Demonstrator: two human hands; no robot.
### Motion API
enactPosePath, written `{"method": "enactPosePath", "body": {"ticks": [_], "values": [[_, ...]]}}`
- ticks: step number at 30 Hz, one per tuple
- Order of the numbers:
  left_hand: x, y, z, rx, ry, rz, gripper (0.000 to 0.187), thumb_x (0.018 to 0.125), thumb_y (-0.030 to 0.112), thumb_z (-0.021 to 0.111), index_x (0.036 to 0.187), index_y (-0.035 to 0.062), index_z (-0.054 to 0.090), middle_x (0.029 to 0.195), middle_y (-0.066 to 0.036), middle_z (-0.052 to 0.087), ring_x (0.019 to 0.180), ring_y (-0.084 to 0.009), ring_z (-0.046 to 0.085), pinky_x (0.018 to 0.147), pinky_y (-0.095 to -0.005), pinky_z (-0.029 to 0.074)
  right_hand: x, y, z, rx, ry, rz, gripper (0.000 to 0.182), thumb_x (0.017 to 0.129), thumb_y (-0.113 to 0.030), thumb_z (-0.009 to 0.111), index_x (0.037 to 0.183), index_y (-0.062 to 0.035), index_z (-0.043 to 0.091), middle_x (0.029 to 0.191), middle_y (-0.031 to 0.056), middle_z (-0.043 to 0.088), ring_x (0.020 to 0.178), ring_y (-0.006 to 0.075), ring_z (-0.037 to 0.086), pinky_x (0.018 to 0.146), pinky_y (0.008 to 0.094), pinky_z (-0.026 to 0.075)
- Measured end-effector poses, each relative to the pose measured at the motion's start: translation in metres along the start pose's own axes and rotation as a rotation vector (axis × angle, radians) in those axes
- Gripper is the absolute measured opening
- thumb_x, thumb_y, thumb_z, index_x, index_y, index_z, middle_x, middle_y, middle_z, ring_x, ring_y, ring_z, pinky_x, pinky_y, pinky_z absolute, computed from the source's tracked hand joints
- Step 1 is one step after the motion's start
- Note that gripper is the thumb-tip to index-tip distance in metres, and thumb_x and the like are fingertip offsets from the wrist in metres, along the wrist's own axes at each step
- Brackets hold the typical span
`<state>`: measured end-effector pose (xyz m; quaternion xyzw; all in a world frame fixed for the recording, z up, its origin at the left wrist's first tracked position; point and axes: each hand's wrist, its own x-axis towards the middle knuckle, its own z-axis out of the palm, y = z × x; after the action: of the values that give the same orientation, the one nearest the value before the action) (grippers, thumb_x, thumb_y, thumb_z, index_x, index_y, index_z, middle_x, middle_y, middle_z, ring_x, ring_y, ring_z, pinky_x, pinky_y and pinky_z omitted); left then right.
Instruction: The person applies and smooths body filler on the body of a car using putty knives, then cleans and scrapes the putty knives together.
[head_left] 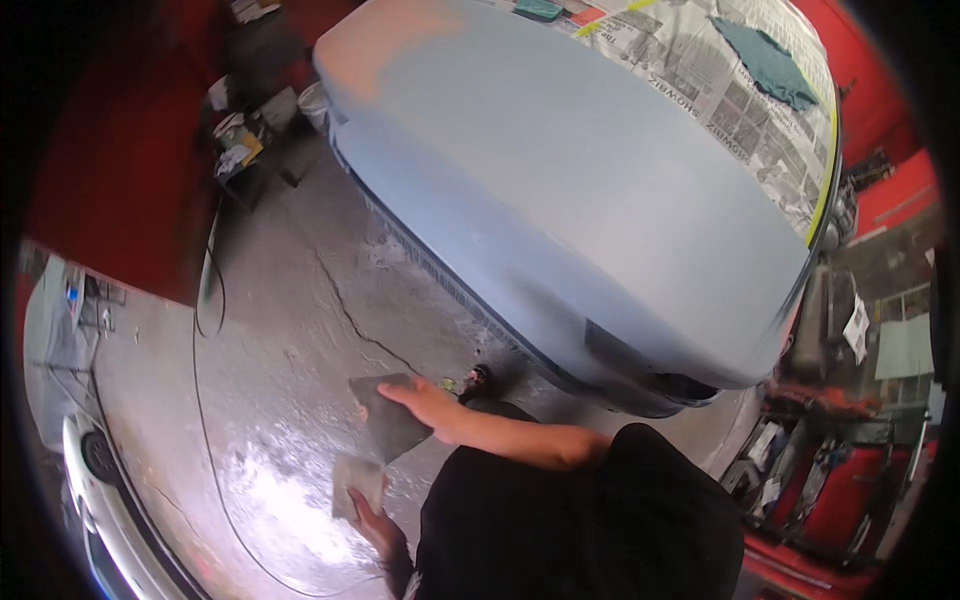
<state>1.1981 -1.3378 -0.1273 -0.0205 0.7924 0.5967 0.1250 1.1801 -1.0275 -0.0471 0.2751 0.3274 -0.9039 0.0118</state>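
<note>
You are standing beside a primed, pale grey-blue car body (570,190) and looking down past your own dark shirt at your two hands, which are working just above the wet concrete floor (270,330). Your right hand (425,403) is reaching out with its fingers (392,392) lying across the top edge of a dark grey sheet of sandpaper (385,415), pinching it so that it hangs flat in front of you. Your left hand (372,518) is lower and closer to your body, with its fingers closed on a smaller, paler folded piece (355,482), which is sitting just below the dark sheet and nearly touching it. Both pieces are being held in the air, clear of the car panel, which is rising well apart to the right. The step in hand looks like sorting or readying the abrasive sheets rather than rubbing the surface. As a judgement, the next move is calling for a firm, flat grip on one sheet and a turn towards the panel, while you are minding the black cable (205,400) trailing across the slick floor. Newspaper masking (700,70) is covering the glass beyond.
</note>
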Motion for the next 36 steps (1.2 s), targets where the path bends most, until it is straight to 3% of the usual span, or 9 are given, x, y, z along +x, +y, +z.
{"method": "enactPosePath", "body": {"ticks": [5,7,11,13,15,18,22,31,36], "values": [[-0.044,0.076,0.048,-0.904,-0.289,-0.172,0.068,0.108,0.037,0.063,0.162,0.0083,0.034,0.158,-0.022,0.044,0.137,-0.0376,0.055,0.115,-0.0508,0.047,-0.105,0.025,-0.029,0.272,0.082,-0.045,0.048,0.109,-0.043,0.056,0.134,-0.0021,0.063,0.124,0.0082,0.072,0.112,0.0188,0.070,0.096,0.0355,0.055],[-0.076,0.059,0.068,-0.776,-0.279,-0.132,0.062,0.108,0.033,0.063,0.159,0.0077,0.039,0.153,-0.017,0.050,0.135,-0.0348,0.057,0.113,-0.0500,0.049,-0.133,0.043,-0.039,0.302,0.023,-0.222,0.054,0.110,-0.046,0.053,0.141,-0.0026,0.057,0.133,0.0097,0.068,0.125,0.0198,0.063,0.105,0.0370,0.050],[-0.151,0.145,0.104,-0.878,-0.338,-0.172,0.050,0.107,0.025,0.065,0.151,0.0073,0.048,0.143,-0.010,0.060,0.126,-0.0301,0.063,0.105,-0.0476,0.054,-0.188,0.052,-0.033,-0.330,-0.019,-0.246,0.061,0.112,-0.045,0.048,0.149,0.0023,0.050,0.145,0.0176,0.060,0.137,0.0292,0.055,0.120,0.0400,0.038],[-0.161,0.162,0.097,-0.954,-0.279,-0.145,0.049,0.106,0.024,0.066,0.149,0.0080,0.051,0.139,-0.010,0.063,0.121,-0.0288,0.065,0.099,-0.0456,0.055,-0.201,0.004,-0.025,-1.056,-0.080,-0.716,0.066,0.112,-0.046,0.043,0.154,0.0058,0.043,0.156,0.0271,0.048,0.146,0.0380,0.046,0.123,0.0462,0.032],[-0.160,0.171,0.084,-0.988,-0.225,-0.154,0.047,0.104,0.021,0.068,0.147,0.0095,0.053,0.136,-0.010,0.065,0.114,-0.0277,0.068,0.092,-0.0427,0.055,-0.184,-0.067,-0.017,-1.454,0.184,-1.016,0.072,0.112,-0.047,0.041,0.157,0.0097,0.037,0.162,0.0321,0.037,0.153,0.0453,0.034,0.127,0.0513,0.024],[-0.163,0.168,0.061,-0.919,-0.099,-0.010,0.045,0.104,0.020,0.069,0.145,0.0104,0.054,0.134,-0.009,0.065,0.115,-0.0277,0.068,0.091,-0.0427,0.056,-0.120,-0.200,-0.004,-1.832,0.669,-0.960,0.093,0.107,-0.065,0.033,0.161,0.0103,0.028,0.167,0.0322,0.028,0.157,0.0482,0.023,0.129,0.0581,0.014],[-0.184,0.110,0.026,-0.818,0.294,-0.081,0.051,0.101,0.018,0.071,0.147,0.0105,0.050,0.139,-0.010,0.061,0.118,-0.0280,0.066,0.096,-0.0468,0.057,-0.040,-0.299,-0.059,-1.742,1.024,-0.574,0.104,0.102,-0.074,0.031,0.164,0.0086,0.019,0.172,0.0294,0.019,0.160,0.0485,0.011,0.128,0.0617,0.003],[-0.252,0.038,-0.017,-0.648,0.467,-0.180,0.054,0.100,0.026,0.072,0.145,0.0052,0.049,0.139,-0.011,0.059,0.122,-0.0273,0.063,0.099,-0.0501,0.056,-0.002,-0.271,-0.019,-1.847,0.905,-0.518,0.108,0.100,-0.077,0.028,0.165,0.0084,0.016,0.174,0.0280,0.013,0.161,0.0478,0.004,0.127,0.0625,-0.001],[-0.270,0.009,-0.049,-0.599,0.479,-0.168,0.059,0.102,0.028,0.068,0.154,0.0097,0.049,0.149,-0.008,0.054,0.127,-0.0231,0.059,0.095,-0.0408,0.054,0.004,-0.290,-0.030,-1.792,1.078,-0.504,0.110,0.099,-0.079,0.029,0.165,0.0083,0.016,0.174,0.0273,0.013,0.162,0.0463,0.005,0.128,0.0611,0.000]]}}
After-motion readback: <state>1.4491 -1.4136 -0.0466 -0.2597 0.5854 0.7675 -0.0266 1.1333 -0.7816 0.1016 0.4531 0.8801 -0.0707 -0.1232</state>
